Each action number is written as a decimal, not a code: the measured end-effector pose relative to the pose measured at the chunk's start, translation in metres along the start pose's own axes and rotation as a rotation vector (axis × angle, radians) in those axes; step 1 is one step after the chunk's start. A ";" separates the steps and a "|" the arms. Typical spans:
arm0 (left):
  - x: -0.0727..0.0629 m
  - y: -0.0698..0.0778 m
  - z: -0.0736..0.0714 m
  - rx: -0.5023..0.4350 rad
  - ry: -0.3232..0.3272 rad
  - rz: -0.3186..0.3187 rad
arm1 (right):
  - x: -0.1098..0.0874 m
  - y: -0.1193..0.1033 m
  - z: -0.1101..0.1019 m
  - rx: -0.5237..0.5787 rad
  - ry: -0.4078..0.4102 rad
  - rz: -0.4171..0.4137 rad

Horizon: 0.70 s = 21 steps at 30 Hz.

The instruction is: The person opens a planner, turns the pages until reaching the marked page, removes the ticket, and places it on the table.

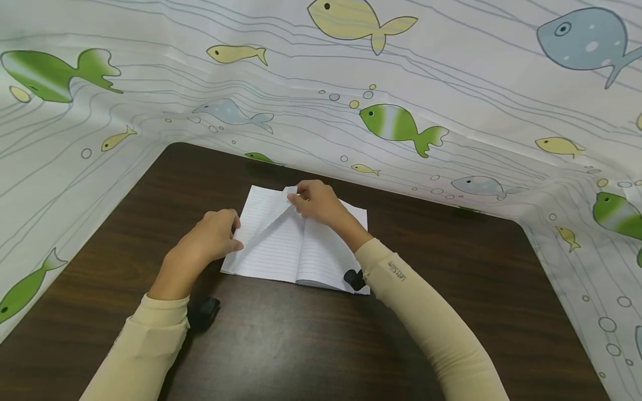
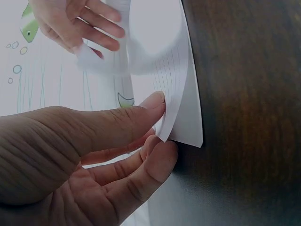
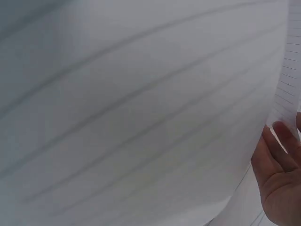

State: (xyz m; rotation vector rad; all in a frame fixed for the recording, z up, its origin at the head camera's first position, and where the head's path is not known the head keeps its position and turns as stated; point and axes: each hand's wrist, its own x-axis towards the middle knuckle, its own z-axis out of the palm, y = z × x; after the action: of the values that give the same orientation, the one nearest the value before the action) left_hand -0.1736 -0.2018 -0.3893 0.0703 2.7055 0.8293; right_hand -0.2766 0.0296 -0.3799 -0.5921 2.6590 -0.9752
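Note:
An open notebook (image 1: pixel 328 250) with white lined pages lies on the dark table. My left hand (image 1: pixel 208 236) is at its left edge. In the left wrist view, the left thumb and fingers (image 2: pixel 162 157) pinch the outer edge of the pages, apart from the sheet beneath. My right hand (image 1: pixel 321 203) is over the top middle of the notebook and pinches the top corner of one raised page. That page (image 3: pixel 155 108) curves up close to the right wrist camera and fills most of that view.
The brown wooden table (image 1: pixel 311 345) reaches to a white sheet (image 1: pixel 301 78) printed with fish, which hangs behind and at both sides. Black wrist cameras sit under the forearms; the right one (image 1: pixel 355 279) is above the notebook's lower right corner.

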 end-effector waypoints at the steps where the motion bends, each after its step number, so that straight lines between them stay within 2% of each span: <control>1: 0.000 0.000 0.000 0.002 0.009 0.005 | 0.000 0.000 0.002 -0.035 -0.015 -0.009; 9: 0.003 0.000 0.001 0.021 0.046 -0.010 | -0.005 -0.007 0.013 -0.194 -0.116 -0.042; 17: 0.004 -0.001 0.001 -0.001 0.058 0.005 | -0.009 -0.007 0.028 -0.491 -0.109 -0.095; 21: 0.003 -0.002 0.000 -0.004 0.030 0.001 | -0.011 -0.009 0.034 -0.595 -0.088 -0.131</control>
State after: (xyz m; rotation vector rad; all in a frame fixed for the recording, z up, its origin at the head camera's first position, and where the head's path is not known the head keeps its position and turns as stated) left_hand -0.1760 -0.2035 -0.3911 0.0585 2.7316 0.8425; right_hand -0.2519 0.0091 -0.3980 -0.9089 2.8432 -0.1522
